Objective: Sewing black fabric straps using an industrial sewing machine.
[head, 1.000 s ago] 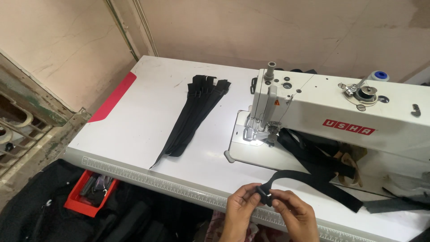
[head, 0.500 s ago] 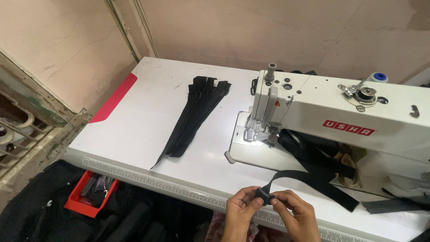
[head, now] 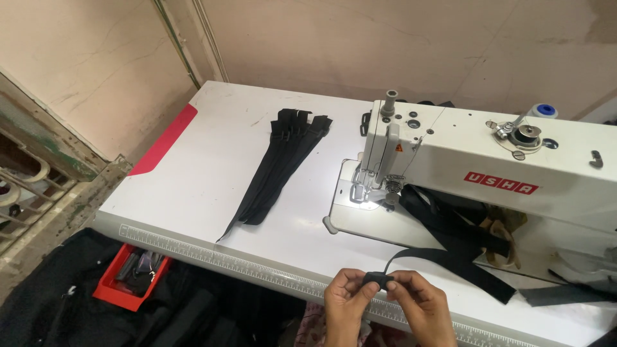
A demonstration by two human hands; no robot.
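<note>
My left hand (head: 344, 302) and my right hand (head: 419, 306) meet at the near edge of the white table (head: 212, 167). Together they pinch a small black buckle (head: 378, 279) on the end of a black strap (head: 443, 254). That strap runs back to the right, under the arm of the white sewing machine (head: 488, 173), where more black webbing lies bunched. A pile of finished black straps (head: 283, 160) lies fanned out on the table left of the machine.
A ruler strip runs along the table's front edge (head: 212, 254). A red tray (head: 132, 276) with small parts sits below the table on dark fabric. A beige wall stands behind, and a window grille (head: 26, 193) is at the left.
Both hands have slid slightly lower and nearer to me along the table edge, still working the strap's end. The strap pile and machine have not moved.
</note>
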